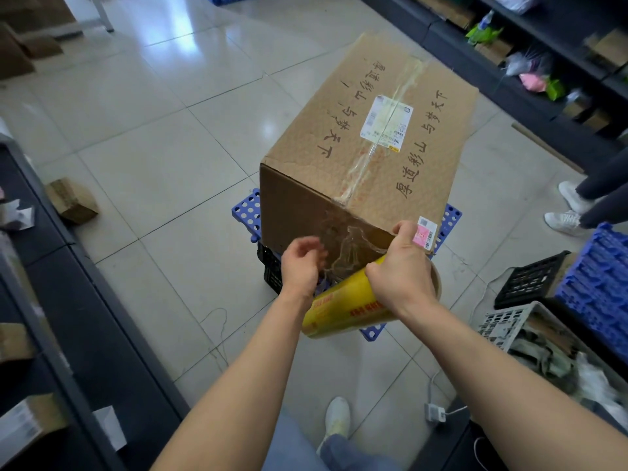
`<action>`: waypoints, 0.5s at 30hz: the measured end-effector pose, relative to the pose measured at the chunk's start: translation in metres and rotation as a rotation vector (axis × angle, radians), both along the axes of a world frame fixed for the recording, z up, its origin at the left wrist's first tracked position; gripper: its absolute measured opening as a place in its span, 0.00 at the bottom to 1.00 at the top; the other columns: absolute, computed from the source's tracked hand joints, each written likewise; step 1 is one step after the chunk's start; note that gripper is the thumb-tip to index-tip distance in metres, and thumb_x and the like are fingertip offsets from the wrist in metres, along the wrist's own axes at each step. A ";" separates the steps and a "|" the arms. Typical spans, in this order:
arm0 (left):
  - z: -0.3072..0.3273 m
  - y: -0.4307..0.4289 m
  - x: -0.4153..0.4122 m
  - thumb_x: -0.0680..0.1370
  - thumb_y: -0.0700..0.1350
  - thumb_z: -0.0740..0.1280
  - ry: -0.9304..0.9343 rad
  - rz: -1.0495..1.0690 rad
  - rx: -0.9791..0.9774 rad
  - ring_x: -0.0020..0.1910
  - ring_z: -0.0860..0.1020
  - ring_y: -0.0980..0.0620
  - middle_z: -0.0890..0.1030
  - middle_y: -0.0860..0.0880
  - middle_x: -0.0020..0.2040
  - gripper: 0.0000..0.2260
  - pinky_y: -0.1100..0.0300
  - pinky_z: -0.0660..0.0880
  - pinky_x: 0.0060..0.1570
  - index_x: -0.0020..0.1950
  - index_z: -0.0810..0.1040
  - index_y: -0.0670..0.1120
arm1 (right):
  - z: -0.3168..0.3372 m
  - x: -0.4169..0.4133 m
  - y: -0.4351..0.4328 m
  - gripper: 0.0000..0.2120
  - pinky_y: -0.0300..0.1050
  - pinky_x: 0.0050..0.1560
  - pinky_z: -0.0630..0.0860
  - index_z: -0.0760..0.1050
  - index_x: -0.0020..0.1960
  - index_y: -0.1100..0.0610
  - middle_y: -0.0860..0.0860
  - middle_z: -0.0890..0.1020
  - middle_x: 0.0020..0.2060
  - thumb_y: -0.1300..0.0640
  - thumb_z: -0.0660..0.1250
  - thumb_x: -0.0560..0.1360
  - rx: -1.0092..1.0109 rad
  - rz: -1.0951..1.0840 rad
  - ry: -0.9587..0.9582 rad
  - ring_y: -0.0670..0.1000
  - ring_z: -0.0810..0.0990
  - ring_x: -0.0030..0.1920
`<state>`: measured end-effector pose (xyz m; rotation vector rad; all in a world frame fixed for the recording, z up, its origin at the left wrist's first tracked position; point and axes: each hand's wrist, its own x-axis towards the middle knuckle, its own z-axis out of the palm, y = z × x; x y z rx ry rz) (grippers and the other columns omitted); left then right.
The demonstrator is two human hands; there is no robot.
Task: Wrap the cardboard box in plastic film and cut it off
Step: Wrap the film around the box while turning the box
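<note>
film roll (pixel 341 312) in right hand (pixel 401 266), box (pixel 370 144) beyond

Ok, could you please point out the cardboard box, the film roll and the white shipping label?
cardboard box (pixel 326 168), head view, top face left of the tape seam.
film roll (pixel 339 309), head view, yellow outer side.
white shipping label (pixel 387 122), head view, its middle.

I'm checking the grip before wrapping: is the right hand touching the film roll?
Touching. The head view shows the right hand wrapped over the upper end of the film roll, no gap.
</note>
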<state>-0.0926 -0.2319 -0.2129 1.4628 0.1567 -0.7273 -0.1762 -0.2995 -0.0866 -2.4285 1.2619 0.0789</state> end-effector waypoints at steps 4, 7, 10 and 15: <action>-0.058 0.018 -0.021 0.79 0.38 0.62 0.173 -0.226 0.292 0.52 0.76 0.46 0.79 0.40 0.57 0.06 0.53 0.74 0.52 0.53 0.77 0.44 | 0.000 0.002 -0.001 0.23 0.44 0.40 0.67 0.58 0.63 0.57 0.53 0.72 0.41 0.62 0.65 0.73 0.006 -0.006 0.000 0.54 0.72 0.39; -0.080 0.023 -0.030 0.80 0.43 0.62 0.281 -0.302 0.306 0.56 0.73 0.47 0.75 0.42 0.61 0.13 0.55 0.69 0.51 0.64 0.73 0.41 | -0.001 0.003 -0.001 0.22 0.44 0.38 0.66 0.58 0.61 0.56 0.52 0.73 0.40 0.62 0.65 0.73 0.004 -0.015 0.004 0.54 0.72 0.39; -0.092 0.023 -0.029 0.80 0.48 0.62 0.335 -0.328 0.294 0.61 0.72 0.44 0.74 0.42 0.64 0.18 0.55 0.68 0.53 0.68 0.71 0.41 | 0.000 0.003 -0.003 0.22 0.44 0.38 0.65 0.58 0.60 0.56 0.52 0.72 0.40 0.62 0.65 0.73 0.005 -0.018 0.008 0.54 0.72 0.39; -0.108 0.024 -0.024 0.79 0.53 0.63 0.478 -0.326 0.256 0.70 0.66 0.43 0.68 0.43 0.71 0.26 0.51 0.64 0.65 0.73 0.65 0.42 | 0.002 0.002 -0.006 0.21 0.45 0.39 0.67 0.58 0.60 0.55 0.48 0.69 0.34 0.62 0.65 0.72 0.016 -0.014 0.006 0.54 0.72 0.39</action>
